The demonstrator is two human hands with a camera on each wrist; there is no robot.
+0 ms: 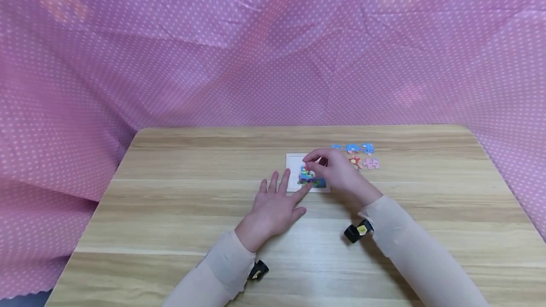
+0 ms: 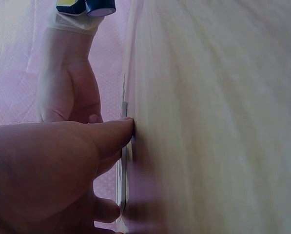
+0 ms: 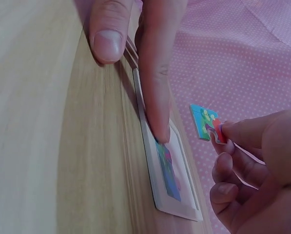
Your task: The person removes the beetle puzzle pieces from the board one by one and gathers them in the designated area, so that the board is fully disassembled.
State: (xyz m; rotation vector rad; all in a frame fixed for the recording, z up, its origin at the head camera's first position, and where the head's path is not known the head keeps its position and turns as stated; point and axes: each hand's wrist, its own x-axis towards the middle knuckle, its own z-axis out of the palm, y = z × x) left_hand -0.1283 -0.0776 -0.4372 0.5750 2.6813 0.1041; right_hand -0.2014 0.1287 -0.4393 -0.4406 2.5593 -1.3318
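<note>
Between thumb and fingertips my right hand (image 1: 337,169) pinches a puzzle piece (image 3: 203,124), blue with green and red printing. In the right wrist view this piece is held up above the white puzzle tray (image 3: 147,161). Along the tray's near side lies a strip of joined puzzle pieces (image 3: 169,170) in blue, green and purple. My left hand (image 1: 273,210) is spread out at the tray's near left, its index fingertip resting on that strip. The left thumb (image 2: 118,131) is down by the tabletop. Part of the tray is hidden behind my right hand in the head view.
Several loose puzzle pieces lie right of the tray, among them a blue one (image 1: 352,148) and a pink one (image 1: 371,163). The wooden table (image 1: 192,155) has a pink dotted cloth (image 1: 239,60) behind it. Black cameras (image 1: 358,231) sit at both wrists.
</note>
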